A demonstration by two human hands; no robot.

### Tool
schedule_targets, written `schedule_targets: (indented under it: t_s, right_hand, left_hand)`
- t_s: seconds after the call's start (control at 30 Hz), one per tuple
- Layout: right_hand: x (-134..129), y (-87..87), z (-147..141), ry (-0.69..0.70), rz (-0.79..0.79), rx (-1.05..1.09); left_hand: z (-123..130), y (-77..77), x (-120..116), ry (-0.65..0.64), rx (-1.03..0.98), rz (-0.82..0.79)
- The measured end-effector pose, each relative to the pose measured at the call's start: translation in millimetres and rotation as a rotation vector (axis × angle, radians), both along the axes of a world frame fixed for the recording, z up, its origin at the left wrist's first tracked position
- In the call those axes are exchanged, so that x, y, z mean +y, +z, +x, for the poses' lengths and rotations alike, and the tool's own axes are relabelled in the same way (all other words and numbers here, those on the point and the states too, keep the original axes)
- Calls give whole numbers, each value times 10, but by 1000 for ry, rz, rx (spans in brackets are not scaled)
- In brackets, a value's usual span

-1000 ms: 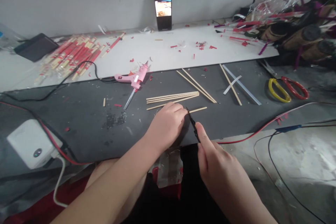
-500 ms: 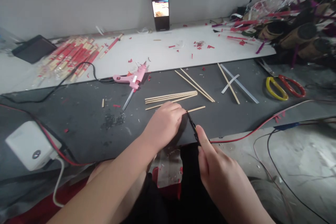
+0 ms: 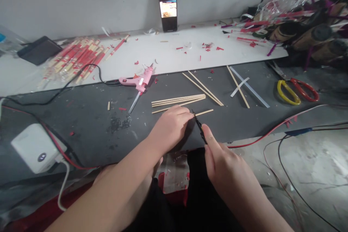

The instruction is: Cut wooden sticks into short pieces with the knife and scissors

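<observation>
Dark grey work mat (image 3: 81, 134) across the scene, white board (image 3: 165, 58) lying along its far edge, pale wall (image 3: 81, 0) behind. Phone (image 3: 166, 3) stands against the wall, screen lit. Far right: heap of clear plastic (image 3: 282, 7) and dark rolls (image 3: 312, 38) with red and purple strips. Far left on the board: pile of red-wrapped wooden sticks (image 3: 76, 58). Near left on the mat: white power adapter (image 3: 36, 148), its white cable running off toward the near edge. Red-and-black wire (image 3: 272, 130) runs along the mat's near right edge.

On the mat, left of centre: pink hot glue gun (image 3: 138, 83), nozzle pointing far. Right: scissors (image 3: 296, 90) with yellow and red handles. Clear glue stick (image 3: 249, 92) lies beside a loose wooden strip, a white strip across it. Loose sticks (image 3: 178, 100) sit in a near-parallel group just beyond the hands.

Left hand (image 3: 170, 127): fingers closed, gripping a short wooden stick (image 3: 204, 112) at one end, the rest pointing right, clear of the mat. Right hand (image 3: 225, 163): thumb and fingers closed on a slim black tool (image 3: 199, 127), exact type hard to tell. Its tip touches the stick just beside the left fingertips.
</observation>
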State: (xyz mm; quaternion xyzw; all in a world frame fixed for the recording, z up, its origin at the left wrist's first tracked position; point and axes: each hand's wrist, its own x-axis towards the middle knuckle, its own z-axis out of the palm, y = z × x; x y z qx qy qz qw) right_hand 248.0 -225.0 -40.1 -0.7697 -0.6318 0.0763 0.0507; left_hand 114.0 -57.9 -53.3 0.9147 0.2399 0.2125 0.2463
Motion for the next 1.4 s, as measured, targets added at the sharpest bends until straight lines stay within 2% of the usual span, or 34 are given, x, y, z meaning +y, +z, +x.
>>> schedule_targets:
  t_s: [0.37,0.63,0.93,1.13,1.4]
  right_hand:
    - [-107,-96,-131,-26,4,31]
    - [-270,-165,-150,2,113,16]
    - [-152,-85,-51,-21,24,104]
    - [-44,-76,-9,-11,-15,99]
    - [-196,-89,-104,-34,33,90]
  left_hand:
    - [16,-21,-25,27,32,62]
    - [-4,-50,-9,30,3,48]
    - [-18,-38,0,-2,2,47]
    - [6,-39,-11,21,-7,51]
    - [38,-27,-62,48,32,81]
